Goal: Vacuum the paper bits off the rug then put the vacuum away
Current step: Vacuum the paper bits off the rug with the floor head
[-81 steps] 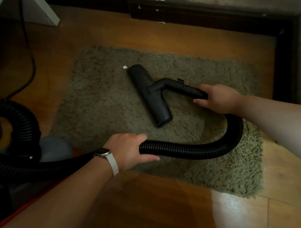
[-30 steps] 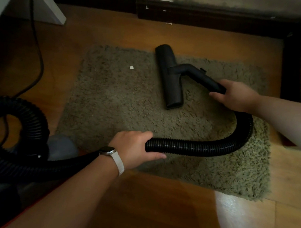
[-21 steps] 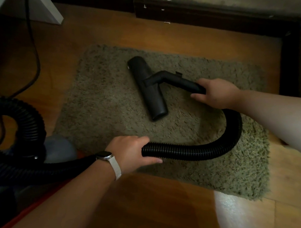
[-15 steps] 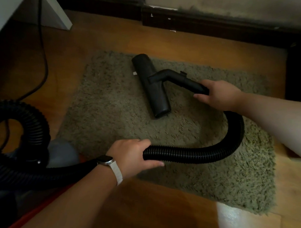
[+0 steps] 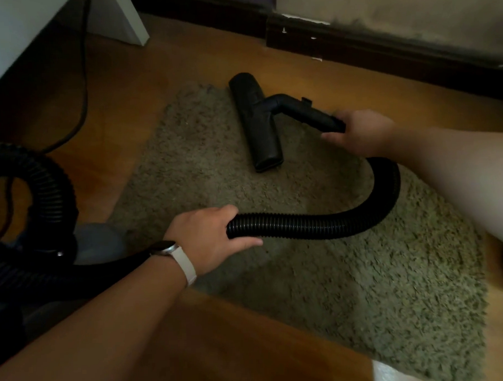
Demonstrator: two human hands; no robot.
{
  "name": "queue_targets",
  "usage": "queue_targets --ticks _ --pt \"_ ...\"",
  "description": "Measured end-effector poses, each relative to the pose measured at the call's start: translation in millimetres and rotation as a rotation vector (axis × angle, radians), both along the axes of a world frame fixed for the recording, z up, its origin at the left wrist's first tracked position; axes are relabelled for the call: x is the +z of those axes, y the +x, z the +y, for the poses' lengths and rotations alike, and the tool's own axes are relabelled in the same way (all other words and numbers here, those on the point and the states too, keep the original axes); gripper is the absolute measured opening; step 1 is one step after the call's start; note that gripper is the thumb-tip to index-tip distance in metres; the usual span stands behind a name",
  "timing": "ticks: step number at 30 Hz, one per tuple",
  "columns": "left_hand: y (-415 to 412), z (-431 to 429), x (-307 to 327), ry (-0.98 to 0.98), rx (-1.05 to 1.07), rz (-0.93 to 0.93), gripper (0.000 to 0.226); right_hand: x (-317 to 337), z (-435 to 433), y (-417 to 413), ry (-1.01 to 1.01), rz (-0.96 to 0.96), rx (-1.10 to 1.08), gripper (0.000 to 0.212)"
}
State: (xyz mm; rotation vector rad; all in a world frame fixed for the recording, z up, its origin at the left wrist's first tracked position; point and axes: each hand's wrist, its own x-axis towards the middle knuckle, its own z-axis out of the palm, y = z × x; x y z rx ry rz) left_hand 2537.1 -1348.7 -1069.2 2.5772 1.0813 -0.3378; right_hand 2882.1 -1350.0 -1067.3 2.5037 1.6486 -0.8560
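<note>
A shaggy olive rug [image 5: 319, 287] lies on the wooden floor. The black floor nozzle [image 5: 256, 124] rests on the rug's far edge, its far end just past the edge. My right hand [image 5: 362, 132] grips the black handle tube [image 5: 307, 113] behind the nozzle. The ribbed black hose [image 5: 317, 223] curves from that hand back across the rug. My left hand [image 5: 209, 237], with a watch on the wrist, holds the hose at the rug's near left side. I see no paper bits on the rug.
The hose coils on at the left [image 5: 39, 183] over the grey vacuum body [image 5: 95, 247]. A black power cord [image 5: 84, 82] runs along the floor beside a white furniture leg [image 5: 124, 21]. A dark skirting board [image 5: 382, 51] lines the far wall.
The nozzle swept right, then back left over the white paper bit, which is gone from view. It now sits at the rug's far edge.
</note>
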Motion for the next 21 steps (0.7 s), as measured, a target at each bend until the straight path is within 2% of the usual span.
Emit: queue_targets --ticks 6,11,17,21 --pt "-6 21 0 0.048 0.000 0.008 0.062 -4 13 -5 -0.089 0.042 -0.034 0.041" --pt "-7 28 -6 0.091 -0.030 0.028 0.071 -8 26 -24 -0.064 0.003 0.031 0.046" --pt "-10 21 -7 0.072 -0.080 0.081 0.066 -15 29 -45 -0.013 -0.036 0.135 0.043" --pt "-7 18 -5 0.046 -0.077 0.103 0.073 -21 11 -22 -0.008 0.031 0.008 0.046"
